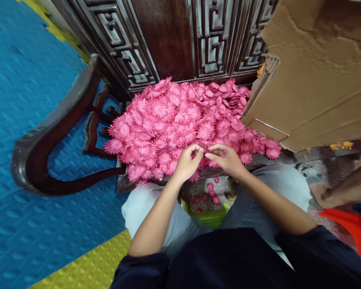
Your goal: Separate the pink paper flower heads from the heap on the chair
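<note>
Your fingertips met over a single pink paper flower (pixel 205 152) at the near edge of the pile of pink paper flowers (pixel 180 124). Your left hand (pixel 189 161) had its thumb and forefinger pinched together on that flower from the left, and your right hand (pixel 225 158) pinched it from the right, so both grips were closed on the same small piece. How firmly you held it I cannot tell, since your fingers covered most of it.

The pile lay heaped on the seat of a dark carved wooden chair (pixel 168 36), spreading from the seat's left corner across to its right side, with the chair's fretwork back rising just behind the pile. The chair's curved armrest (pixel 54 132) swept out to the left of the pile. A torn cardboard box (pixel 315 72) leaned over the pile's right edge, touching the flowers there.

Below the pile, between your knees, a few loose pink flowers (pixel 209 194) had settled on a speckled floor beside something green (pixel 212 218). Left of the chair lay blue foam floor mats (pixel 24 120), with a yellow mat (pixel 90 269) nearer you. Right of the pile, another person's arm (pixel 345 188) reached in above an orange cloth (pixel 351 228).
</note>
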{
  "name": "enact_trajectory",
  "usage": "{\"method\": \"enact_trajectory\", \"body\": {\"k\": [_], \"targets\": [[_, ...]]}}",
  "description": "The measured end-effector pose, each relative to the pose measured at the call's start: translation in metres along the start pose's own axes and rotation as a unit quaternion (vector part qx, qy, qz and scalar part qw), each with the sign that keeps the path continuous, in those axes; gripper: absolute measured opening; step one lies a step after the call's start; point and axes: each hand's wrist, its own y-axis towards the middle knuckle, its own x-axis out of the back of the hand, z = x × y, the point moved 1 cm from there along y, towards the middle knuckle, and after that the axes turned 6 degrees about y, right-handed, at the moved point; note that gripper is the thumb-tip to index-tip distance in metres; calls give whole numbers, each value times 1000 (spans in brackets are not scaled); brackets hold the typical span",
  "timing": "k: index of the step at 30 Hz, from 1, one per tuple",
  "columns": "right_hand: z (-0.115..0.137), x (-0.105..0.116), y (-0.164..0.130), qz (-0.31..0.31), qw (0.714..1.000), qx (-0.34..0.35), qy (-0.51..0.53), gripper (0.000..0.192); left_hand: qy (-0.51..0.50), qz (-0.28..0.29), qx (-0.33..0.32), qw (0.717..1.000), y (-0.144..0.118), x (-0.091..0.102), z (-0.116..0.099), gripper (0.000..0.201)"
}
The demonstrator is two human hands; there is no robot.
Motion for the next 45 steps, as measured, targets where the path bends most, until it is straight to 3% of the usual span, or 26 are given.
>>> {"method": "enact_trajectory", "body": {"k": [10,15,18,21,24,27,32,34,36,39,45], "targets": [[5,-4,-1,-69,986,-63,137,20,-110,-84,44,989,5,-2,9,6],[-4,18,9,-163,959,-102,210,23,-206,-213,46,954,15,21,15,14],[-4,33,17,-235,942,-94,220,24,-124,-308,11,943,16,47,16,17],[-2,33,19,-217,949,-84,212,27,-53,-335,8,941,14,57,17,10],[-3,22,14,-148,962,-105,204,30,60,-322,13,945,13,47,20,10],[-5,14,9,-102,963,-141,203,33,198,-308,13,931,12,33,20,9],[-5,10,6,-86,965,-155,192,33,252,-350,-15,902,4,20,9,8],[-5,8,6,-86,966,-161,185,33,255,-313,-60,913,0,14,4,4],[-7,5,5,-84,968,-164,170,32,257,-230,-104,933,-3,6,0,7],[-8,1,5,-77,978,-142,133,27,262,-125,-113,950,-5,-6,1,13],[-5,-1,4,-85,988,-86,94,20,268,-84,-85,956,-3,-13,6,17]]}}
